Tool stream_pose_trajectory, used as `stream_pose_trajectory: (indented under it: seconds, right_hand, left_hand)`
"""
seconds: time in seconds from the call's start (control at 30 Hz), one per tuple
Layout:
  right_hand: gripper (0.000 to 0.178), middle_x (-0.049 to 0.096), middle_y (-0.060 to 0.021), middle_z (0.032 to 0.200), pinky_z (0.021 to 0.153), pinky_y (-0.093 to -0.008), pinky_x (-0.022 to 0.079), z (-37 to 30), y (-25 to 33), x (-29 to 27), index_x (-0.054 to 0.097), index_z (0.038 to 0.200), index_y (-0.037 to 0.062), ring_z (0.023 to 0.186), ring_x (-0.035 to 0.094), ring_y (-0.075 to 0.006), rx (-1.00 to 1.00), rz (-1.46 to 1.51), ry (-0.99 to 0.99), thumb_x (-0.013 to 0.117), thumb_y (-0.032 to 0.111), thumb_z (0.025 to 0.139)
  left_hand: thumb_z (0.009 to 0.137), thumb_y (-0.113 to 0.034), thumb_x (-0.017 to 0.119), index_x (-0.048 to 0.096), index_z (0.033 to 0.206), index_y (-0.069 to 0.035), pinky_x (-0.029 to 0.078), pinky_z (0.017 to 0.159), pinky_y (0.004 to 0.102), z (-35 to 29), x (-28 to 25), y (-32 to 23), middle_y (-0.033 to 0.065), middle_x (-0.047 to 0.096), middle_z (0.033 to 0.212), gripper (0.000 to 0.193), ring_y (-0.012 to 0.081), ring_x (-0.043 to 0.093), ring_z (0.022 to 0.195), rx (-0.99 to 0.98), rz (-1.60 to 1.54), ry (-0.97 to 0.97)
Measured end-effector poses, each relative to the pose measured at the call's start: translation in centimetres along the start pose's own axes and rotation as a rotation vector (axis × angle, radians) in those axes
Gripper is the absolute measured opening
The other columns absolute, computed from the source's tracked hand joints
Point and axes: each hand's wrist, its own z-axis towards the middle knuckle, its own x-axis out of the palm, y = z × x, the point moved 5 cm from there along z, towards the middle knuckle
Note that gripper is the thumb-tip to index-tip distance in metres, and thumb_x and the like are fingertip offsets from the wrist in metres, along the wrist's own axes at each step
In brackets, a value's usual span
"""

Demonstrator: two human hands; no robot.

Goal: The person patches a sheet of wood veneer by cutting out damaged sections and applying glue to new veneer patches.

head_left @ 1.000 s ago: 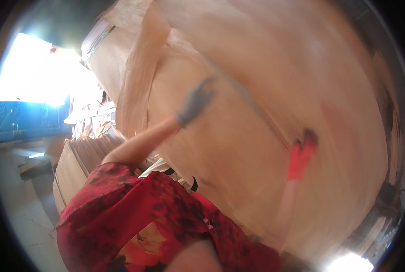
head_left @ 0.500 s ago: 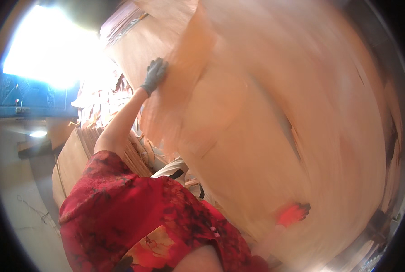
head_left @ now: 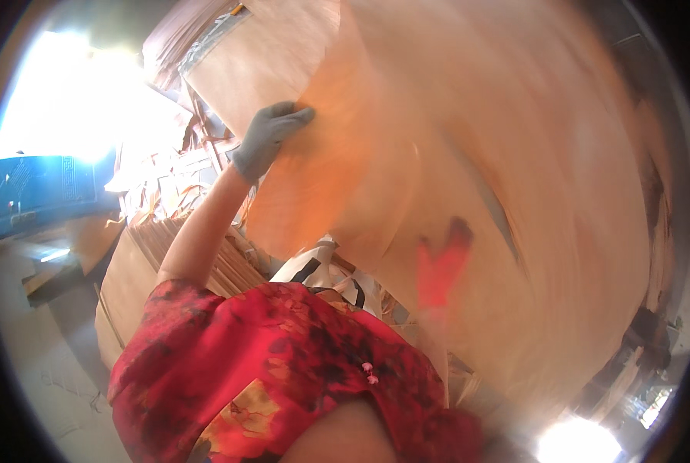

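Note:
A large, thin sheet of tan wood veneer (head_left: 407, 185), blurred in places, fills the middle and right. Its left edge is lifted and glows orange where light comes through. My left hand (head_left: 272, 137), in a grey glove, pinches that edge with the thumb over it and the fingers behind. Over the lower middle of the sheets is my right hand (head_left: 443, 266), in a red glove with dark fingertips. It is smeared by motion, with thumb and fingers spread apart; whether it touches the veneer I cannot tell.
Beyond my left hand lies more pale veneer (head_left: 264, 62). A stack of veneer sheets (head_left: 148, 255) stands at left beside my arm. Torn veneer scraps (head_left: 160, 189) are heaped behind it. A blue panel (head_left: 48, 185) stands at the far left, under glaring light.
My right hand has moved up and left across the sheets, its fingers now pointing away from me. My left hand has shifted slightly right with the sheet's edge, which is lifted and lit orange.

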Motion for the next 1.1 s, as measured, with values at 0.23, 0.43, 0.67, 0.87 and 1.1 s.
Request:
stream_pose_trajectory:
  seconds: [0.23,0.43,0.67,0.87,1.1]
  right_hand:
    - [0.066,0.046,-0.0202,0.15,0.113,-0.0484,0.037,0.0,6.7,5.8,0.043,0.148,0.0068,0.136,0.044,-0.0373,-0.143,-0.188,0.041,0.067,0.027,0.09]
    - [0.063,0.051,-0.0191,0.143,0.105,-0.0432,0.043,-3.5,0.4,2.4,0.042,0.149,0.0055,0.128,0.051,-0.0299,0.167,0.943,0.247,0.065,0.014,0.091]
    - [0.058,0.059,-0.0175,0.135,0.097,-0.0379,0.051,-7.3,-6.8,-1.4,0.043,0.149,0.0028,0.113,0.061,-0.0245,0.357,1.471,0.571,0.057,0.002,0.093]
    - [0.058,0.064,-0.0164,0.127,0.089,-0.0337,0.056,-3.9,-8.6,0.7,0.041,0.151,0.0018,0.101,0.067,-0.02,0.316,1.406,0.818,0.052,-0.005,0.094]
    - [0.064,0.061,-0.014,0.133,0.092,-0.0297,0.052,-3.3,-14.4,-3.3,0.034,0.156,0.0079,0.104,0.065,-0.0181,0.193,1.214,0.756,0.053,-0.001,0.096]
  left_hand:
    - [0.096,-0.024,0.067,0.066,0.113,0.005,0.054,0.073,0.0248,0.4,3.6,-7.3,0.0047,0.07,0.099,0.033,0.0105,0.067,0.084,0.101,-0.123,0.259]
    - [0.099,-0.015,0.059,0.067,0.111,0.0,0.052,0.066,0.0256,1.6,10.8,-8.9,0.0031,0.067,0.096,0.022,0.0077,0.064,0.08,0.158,-0.287,0.486]
    - [0.091,-0.029,0.07,0.068,0.105,-0.006,0.051,0.058,0.0307,3.8,29.7,-5.8,0.0007,0.067,0.088,0.027,0.0134,0.064,0.073,0.007,-0.312,0.517]
    - [0.093,-0.042,0.067,0.063,0.127,-0.008,0.056,0.08,0.0369,7.2,41.0,1.8,0.0077,0.069,0.103,0.048,0.0201,0.068,0.092,0.022,0.061,0.465]
    - [0.093,-0.027,0.07,0.058,0.134,-0.005,0.042,0.108,0.0422,6.3,30.3,3.7,0.0185,0.059,0.138,0.048,0.0329,0.053,0.132,0.97,0.795,-0.134]
